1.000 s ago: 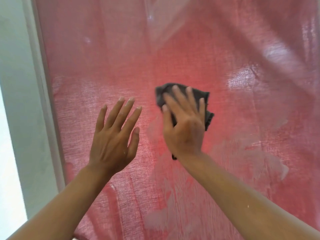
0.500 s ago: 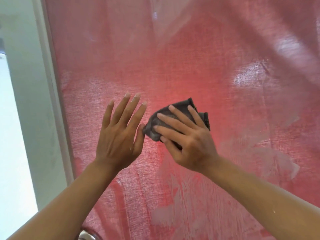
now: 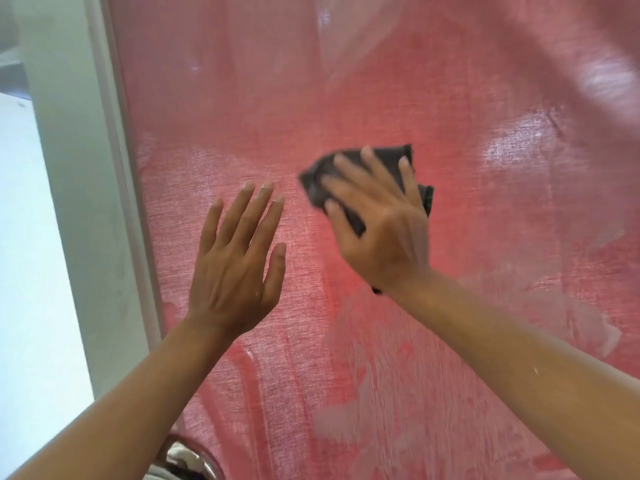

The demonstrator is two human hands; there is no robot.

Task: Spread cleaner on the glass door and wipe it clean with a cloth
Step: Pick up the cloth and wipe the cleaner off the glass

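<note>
The step in hand is the wipe. The right hand (image 3: 377, 233) presses a dark grey cloth (image 3: 349, 178) flat against the glass door (image 3: 450, 98), near the middle of the pane. The fingers (image 3: 377, 168) lie spread and nearly straight over the cloth; nothing is curled round it, so the cloth is held by palm and finger pressure alone. The cloth is folded into a small pad that shows above and to the left of the fingers; a corner shows below the wrist. The hand is blurred, consistent with a stroke in progress.

The left hand (image 3: 235, 261) lies open with straight fingers, flat on or just off the glass beside the door frame (image 3: 100, 202); contact cannot be confirmed. It holds nothing. It appears to brace the door.

A red curtain (image 3: 225, 116) hangs behind the pane. White cleaner film (image 3: 349, 420) with streaks covers the lower and right portions of the glass. The area around the hands looks clearer. A chrome handle (image 3: 187, 459) shows at the bottom edge.

Judgement: the wipe is partly complete. The next move calls for carrying the cloth down and right into the remaining film, with firm, even pressure and overlapping passes.
</note>
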